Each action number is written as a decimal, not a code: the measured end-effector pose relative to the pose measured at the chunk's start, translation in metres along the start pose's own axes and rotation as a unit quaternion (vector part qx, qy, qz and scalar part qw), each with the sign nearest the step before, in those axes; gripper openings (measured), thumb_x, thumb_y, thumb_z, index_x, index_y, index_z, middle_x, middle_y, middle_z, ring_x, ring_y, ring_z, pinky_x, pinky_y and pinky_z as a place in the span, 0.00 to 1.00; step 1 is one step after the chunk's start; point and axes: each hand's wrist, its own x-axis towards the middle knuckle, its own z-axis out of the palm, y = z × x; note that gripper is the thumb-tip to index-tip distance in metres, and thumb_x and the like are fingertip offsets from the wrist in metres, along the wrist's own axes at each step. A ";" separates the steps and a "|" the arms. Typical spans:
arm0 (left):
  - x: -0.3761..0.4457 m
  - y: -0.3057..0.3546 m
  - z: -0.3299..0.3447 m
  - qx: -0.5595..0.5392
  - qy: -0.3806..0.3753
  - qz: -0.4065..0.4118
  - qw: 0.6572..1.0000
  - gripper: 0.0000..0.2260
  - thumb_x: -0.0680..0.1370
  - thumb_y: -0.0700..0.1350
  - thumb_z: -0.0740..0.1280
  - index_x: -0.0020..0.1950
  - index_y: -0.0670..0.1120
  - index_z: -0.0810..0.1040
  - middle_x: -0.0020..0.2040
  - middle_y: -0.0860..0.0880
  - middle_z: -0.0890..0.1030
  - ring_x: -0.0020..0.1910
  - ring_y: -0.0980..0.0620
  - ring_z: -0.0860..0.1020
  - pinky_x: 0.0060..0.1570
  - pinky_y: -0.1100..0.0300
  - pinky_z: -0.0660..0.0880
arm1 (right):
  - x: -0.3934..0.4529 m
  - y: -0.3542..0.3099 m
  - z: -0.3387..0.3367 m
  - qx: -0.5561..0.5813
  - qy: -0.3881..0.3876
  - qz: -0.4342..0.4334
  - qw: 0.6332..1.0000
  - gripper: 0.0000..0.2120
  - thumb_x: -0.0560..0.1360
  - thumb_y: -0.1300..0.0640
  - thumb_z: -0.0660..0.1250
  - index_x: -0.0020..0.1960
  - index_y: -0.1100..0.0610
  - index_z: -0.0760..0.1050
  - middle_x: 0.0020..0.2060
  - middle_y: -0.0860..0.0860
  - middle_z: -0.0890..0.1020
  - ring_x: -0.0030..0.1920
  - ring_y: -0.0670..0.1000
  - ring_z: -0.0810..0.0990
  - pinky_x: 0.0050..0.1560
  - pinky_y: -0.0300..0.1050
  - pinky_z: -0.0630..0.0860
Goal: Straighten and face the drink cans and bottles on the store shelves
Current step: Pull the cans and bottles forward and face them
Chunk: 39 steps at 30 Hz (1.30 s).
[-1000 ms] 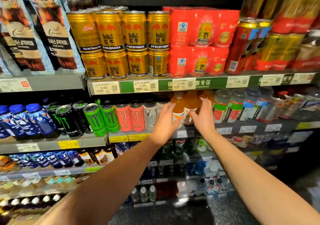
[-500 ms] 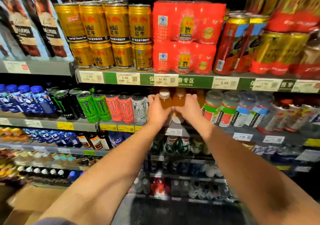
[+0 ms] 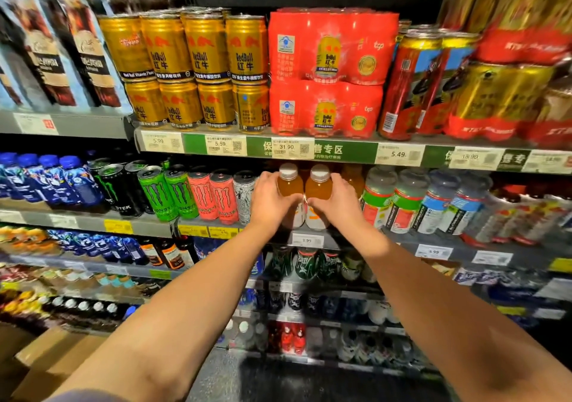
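Two orange drink bottles with white caps stand side by side at the front of the middle shelf (image 3: 148,226). My left hand (image 3: 270,202) grips the left orange bottle (image 3: 289,185). My right hand (image 3: 339,203) grips the right orange bottle (image 3: 318,186). Both bottles are upright and touch each other; their labels are largely covered by my fingers. More orange bottles (image 3: 353,178) stand behind them, half hidden.
Monster cans (image 3: 173,192) in green, pink and white line the shelf to the left, green- and blue-labelled bottles (image 3: 402,203) to the right. Gold Red Bull cans (image 3: 204,48) and red multipacks (image 3: 331,48) sit on the shelf above. A cardboard box (image 3: 46,364) lies at lower left.
Both hands have closed round the two orange bottles and drawn them toward the shelf's front edge. The camera has come closer to the shelf.
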 end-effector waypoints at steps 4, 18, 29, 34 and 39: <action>0.001 0.002 0.003 0.009 -0.005 -0.026 1.000 0.32 0.68 0.56 0.78 0.67 0.43 0.74 0.58 0.46 0.73 0.59 0.45 0.75 0.57 0.50 0.74 | -0.008 -0.003 0.010 -0.038 0.036 -0.013 0.999 0.30 0.71 0.47 0.75 0.65 0.60 0.68 0.60 0.56 0.68 0.51 0.59 0.79 0.45 0.46 0.74; -0.029 0.039 0.045 -0.073 -0.034 -0.008 0.997 0.31 0.75 0.50 0.73 0.74 0.48 0.65 0.38 0.54 0.77 0.39 0.56 0.76 0.40 0.59 0.71 | -0.009 0.024 -0.013 0.006 0.054 0.115 0.992 0.27 0.75 0.52 0.71 0.66 0.62 0.62 0.44 0.58 0.80 0.41 0.58 0.80 0.35 0.47 0.70; -0.013 0.046 0.049 -0.013 -0.035 -0.058 0.998 0.35 0.71 0.57 0.75 0.71 0.43 0.67 0.33 0.57 0.74 0.41 0.50 0.79 0.40 0.53 0.78 | -0.013 0.030 -0.022 -0.092 0.091 0.073 0.989 0.25 0.73 0.49 0.73 0.61 0.58 0.65 0.54 0.58 0.74 0.47 0.60 0.80 0.41 0.51 0.75; -0.030 0.043 0.047 -0.007 0.045 -0.050 0.998 0.31 0.67 0.60 0.77 0.63 0.47 0.73 0.51 0.51 0.76 0.49 0.50 0.77 0.49 0.50 0.77 | -0.029 0.028 -0.011 -0.033 0.110 0.069 0.991 0.30 0.71 0.51 0.74 0.66 0.55 0.62 0.63 0.55 0.71 0.60 0.58 0.76 0.54 0.53 0.76; -0.036 0.046 0.047 -0.029 0.040 -0.037 0.998 0.31 0.68 0.58 0.78 0.65 0.46 0.72 0.57 0.48 0.80 0.56 0.47 0.78 0.54 0.49 0.77 | -0.029 0.032 -0.013 0.093 0.121 0.100 0.983 0.31 0.68 0.50 0.75 0.65 0.52 0.62 0.56 0.54 0.78 0.56 0.57 0.77 0.55 0.56 0.76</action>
